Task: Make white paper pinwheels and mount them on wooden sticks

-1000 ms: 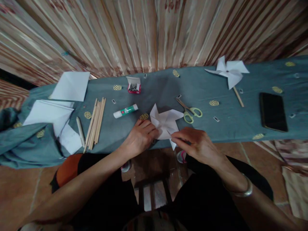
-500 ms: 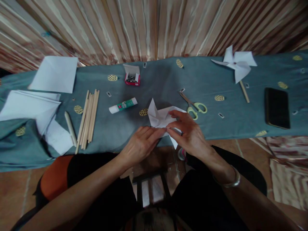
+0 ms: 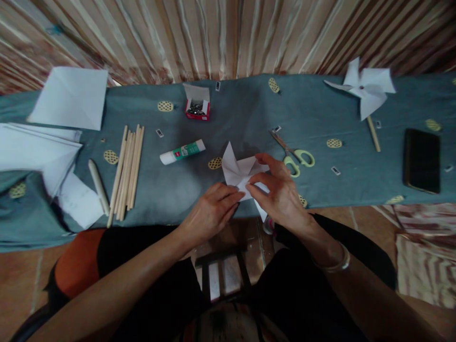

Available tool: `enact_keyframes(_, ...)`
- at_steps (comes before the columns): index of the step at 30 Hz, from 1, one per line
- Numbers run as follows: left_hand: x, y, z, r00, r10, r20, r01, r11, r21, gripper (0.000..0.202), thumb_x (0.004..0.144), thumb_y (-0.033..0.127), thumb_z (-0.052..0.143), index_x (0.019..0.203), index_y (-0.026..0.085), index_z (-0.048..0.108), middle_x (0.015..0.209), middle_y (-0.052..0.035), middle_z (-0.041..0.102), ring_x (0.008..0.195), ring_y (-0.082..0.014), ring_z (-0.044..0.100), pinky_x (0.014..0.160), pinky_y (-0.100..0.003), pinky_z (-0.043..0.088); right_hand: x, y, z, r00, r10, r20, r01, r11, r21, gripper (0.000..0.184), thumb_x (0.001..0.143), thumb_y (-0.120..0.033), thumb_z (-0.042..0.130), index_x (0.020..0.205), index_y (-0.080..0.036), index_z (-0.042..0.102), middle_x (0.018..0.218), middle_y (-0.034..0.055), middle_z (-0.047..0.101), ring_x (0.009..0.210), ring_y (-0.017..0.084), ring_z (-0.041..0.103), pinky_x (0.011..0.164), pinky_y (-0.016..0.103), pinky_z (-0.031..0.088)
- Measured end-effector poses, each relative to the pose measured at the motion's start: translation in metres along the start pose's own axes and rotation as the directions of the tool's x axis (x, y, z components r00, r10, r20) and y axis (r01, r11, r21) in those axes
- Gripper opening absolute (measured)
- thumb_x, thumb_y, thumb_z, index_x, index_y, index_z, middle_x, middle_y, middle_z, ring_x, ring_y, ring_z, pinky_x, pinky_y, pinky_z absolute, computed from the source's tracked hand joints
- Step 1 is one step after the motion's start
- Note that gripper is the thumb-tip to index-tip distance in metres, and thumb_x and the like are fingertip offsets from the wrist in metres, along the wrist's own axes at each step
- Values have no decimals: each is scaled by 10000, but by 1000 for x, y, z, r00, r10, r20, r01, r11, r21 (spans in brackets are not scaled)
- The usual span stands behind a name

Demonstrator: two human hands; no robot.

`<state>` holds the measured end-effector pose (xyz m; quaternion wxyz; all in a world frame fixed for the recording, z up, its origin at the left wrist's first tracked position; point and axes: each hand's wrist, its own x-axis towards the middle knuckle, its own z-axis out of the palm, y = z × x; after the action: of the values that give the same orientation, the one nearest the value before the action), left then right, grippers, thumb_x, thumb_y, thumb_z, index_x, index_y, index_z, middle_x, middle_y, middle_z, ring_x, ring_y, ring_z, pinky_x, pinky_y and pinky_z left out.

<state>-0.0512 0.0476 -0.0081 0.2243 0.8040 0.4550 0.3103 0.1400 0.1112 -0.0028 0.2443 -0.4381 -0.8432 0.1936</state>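
A white paper pinwheel (image 3: 232, 166), partly folded, lies at the table's front edge under both hands. My left hand (image 3: 213, 206) pinches its near side, fingertips close to the middle. My right hand (image 3: 280, 192) has thumb and index finger closed on the paper near the centre, its other fingers resting over the right blades. One blade point hangs below the right hand. Just right of the paper lies a pair of scissors (image 3: 292, 156) with pale green handles. A glue stick (image 3: 183, 151) is to the left, beyond my left hand.
A red box (image 3: 197, 110) of small metal pins stands open behind. Wooden sticks (image 3: 127, 173) and a pale pen-like stick (image 3: 98, 186) lie left, beside white paper sheets (image 3: 73, 97). A finished pinwheel (image 3: 366, 90) on a stick and a black phone (image 3: 422, 160) are right.
The view has shifted slightly. My left fingertips have drawn a little away from the right thumb, and more of the paper's middle shows. Both hands stay on the paper.
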Motion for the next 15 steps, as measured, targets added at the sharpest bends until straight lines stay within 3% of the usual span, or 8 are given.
enact_keyframes(9,2,0,-1,1000,-22,20,23,1000,-16,268,932,143,498,1169,152,625,1054,-97,674,946,-197,607,814,-380,564,-3,2,0,1000,9,-12,-9,1000,5,111,870,-330,614,895,-232,661,1364,78,504,1251,294,494,1034,511,424)
enact_keyframes(15,2,0,-2,998,-52,30,54,998,-44,274,933,153,497,1172,154,630,1066,-100,673,965,-201,606,836,-386,557,-4,1,-2,1000,12,-6,-12,1000,26,104,881,-299,592,951,-296,670,1376,16,486,1265,271,473,1056,496,409)
